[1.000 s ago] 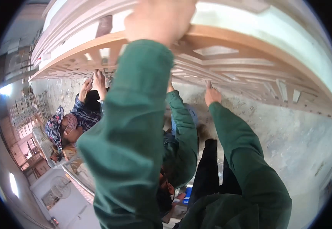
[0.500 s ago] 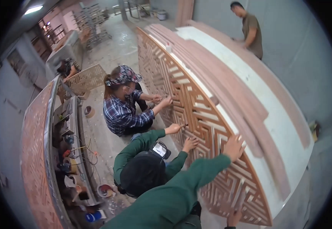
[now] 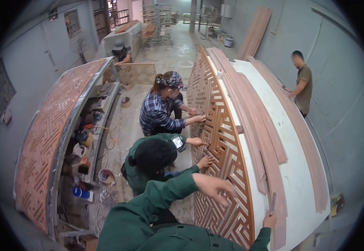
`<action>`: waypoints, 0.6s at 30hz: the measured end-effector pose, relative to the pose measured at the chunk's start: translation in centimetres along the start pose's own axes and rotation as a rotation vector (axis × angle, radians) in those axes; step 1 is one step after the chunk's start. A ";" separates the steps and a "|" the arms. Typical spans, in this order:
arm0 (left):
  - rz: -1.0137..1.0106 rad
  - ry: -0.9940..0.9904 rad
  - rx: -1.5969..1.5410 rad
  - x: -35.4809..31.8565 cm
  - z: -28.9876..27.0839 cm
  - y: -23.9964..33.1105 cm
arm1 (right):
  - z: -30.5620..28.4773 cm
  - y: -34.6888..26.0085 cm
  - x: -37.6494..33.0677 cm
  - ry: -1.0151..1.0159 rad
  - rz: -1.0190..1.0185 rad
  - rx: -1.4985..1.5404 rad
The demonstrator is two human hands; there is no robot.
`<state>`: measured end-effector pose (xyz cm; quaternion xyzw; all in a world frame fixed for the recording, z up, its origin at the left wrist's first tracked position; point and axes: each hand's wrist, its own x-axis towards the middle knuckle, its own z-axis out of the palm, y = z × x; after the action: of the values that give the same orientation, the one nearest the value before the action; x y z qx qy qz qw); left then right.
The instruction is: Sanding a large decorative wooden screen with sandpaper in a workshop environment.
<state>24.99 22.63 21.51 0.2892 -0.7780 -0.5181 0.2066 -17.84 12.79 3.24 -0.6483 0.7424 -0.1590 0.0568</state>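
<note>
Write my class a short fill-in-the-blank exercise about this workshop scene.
1. The left hand rests open on the upright wooden ____ panel.
2. The right hand grips the panel's ____ edge.
3. The kneeling person in the plaid shirt wears a patterned ____.

Missing words: lattice; top; headscarf

You get even, cool indoor light, moderately bright, with no hard shadows. The brightest area is the far end of the room at the top of the picture, where the floor (image 3: 178,54) shines pale. The white top of the bench (image 3: 291,175) reflects light softly without glare. Heavy fisheye bending curves the lattice panel (image 3: 215,138) and walls toward the rim, and the corners go black. Your left hand (image 3: 213,188) is slightly motion-blurred; distant racks look soft.
</note>
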 end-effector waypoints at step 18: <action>-1.729 0.560 0.184 -33.0 45.6 -28.2 | 2.8 -2.2 -5.3 -0.092 -0.185 0.192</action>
<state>28.04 67.49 -22.55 0.9018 -0.2498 -0.3392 -0.0964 -14.20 17.30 0.65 -0.7122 0.6574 -0.2043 0.1376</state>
